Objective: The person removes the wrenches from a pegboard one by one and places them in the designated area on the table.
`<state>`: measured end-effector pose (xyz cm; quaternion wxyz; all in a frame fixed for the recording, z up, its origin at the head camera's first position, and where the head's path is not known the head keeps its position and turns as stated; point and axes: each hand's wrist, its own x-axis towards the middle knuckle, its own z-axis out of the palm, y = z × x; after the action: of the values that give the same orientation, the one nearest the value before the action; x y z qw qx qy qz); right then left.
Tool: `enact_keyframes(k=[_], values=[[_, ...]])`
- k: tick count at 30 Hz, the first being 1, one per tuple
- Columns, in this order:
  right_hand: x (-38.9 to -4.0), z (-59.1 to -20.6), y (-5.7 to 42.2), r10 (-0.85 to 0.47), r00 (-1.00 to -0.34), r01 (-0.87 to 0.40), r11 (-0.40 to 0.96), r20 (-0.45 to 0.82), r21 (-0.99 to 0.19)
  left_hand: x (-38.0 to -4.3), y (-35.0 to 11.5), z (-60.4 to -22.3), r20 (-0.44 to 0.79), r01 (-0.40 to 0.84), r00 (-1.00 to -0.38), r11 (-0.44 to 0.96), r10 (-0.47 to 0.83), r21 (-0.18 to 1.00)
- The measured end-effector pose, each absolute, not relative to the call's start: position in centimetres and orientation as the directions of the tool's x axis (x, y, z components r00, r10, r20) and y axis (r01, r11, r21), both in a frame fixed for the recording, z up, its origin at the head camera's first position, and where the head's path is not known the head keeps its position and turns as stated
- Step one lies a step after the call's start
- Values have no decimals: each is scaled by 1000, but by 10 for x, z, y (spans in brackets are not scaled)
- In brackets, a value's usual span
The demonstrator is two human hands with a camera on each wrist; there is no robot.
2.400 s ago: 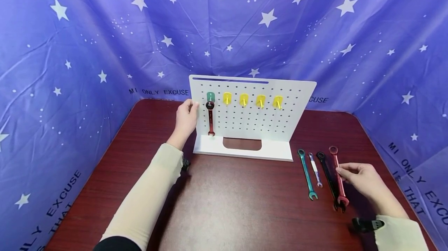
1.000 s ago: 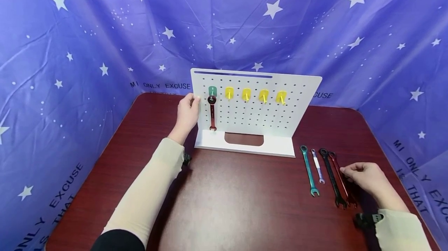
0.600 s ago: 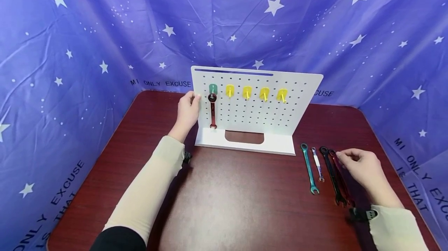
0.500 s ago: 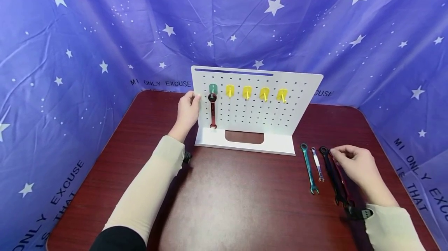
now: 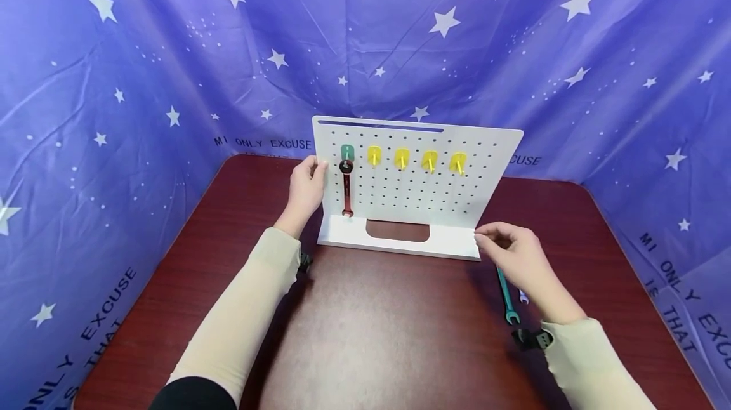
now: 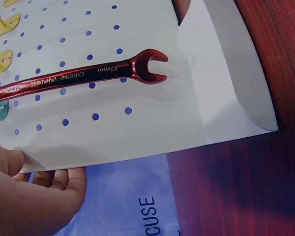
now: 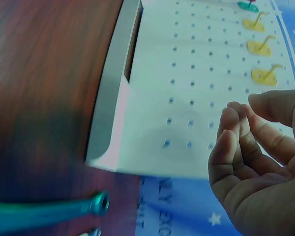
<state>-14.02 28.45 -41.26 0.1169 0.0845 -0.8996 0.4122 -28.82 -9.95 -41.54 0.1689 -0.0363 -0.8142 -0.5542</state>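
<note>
My left hand (image 5: 305, 188) pinches the left edge of a white pegboard (image 5: 405, 197) between thumb and fingers; the left wrist view shows the fingers behind the board. A red combination wrench (image 6: 83, 76), marked 13mm, hangs from the green hook (image 5: 348, 151) on that side. Beside the board's lower right corner is my right hand (image 5: 516, 254), its fingers loosely curled. Nothing lies between its thumb and fingers in the right wrist view. Under that hand and forearm, a teal wrench (image 5: 506, 296) and a small purple-white wrench (image 5: 523, 297) are partly covered. The black and second red wrenches are hidden.
Several yellow hooks, among them the rightmost yellow hook (image 5: 458, 163), stick out in a row from the board. The board's base stands on a dark red wooden table (image 5: 394, 327). A blue curtain with white stars (image 5: 388, 35) surrounds the table's back and sides.
My right hand set a red wrench down beside the black one, touched its upper end, then moved left to the board's lower right corner. My left hand keeps its hold on the board.
</note>
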Motion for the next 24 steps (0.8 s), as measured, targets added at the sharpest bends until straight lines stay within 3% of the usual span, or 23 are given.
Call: enact_keyframes(k=[8,24], values=[[-159,-415,250,-122,-946,-310,607,299,-731,-288,-100,-417,305,242,-944,366,-125,899],[-181,-417,192,-188,-951,-309,556,245,-771,-288,-101,-417,298,232,-946,376,-127,897]])
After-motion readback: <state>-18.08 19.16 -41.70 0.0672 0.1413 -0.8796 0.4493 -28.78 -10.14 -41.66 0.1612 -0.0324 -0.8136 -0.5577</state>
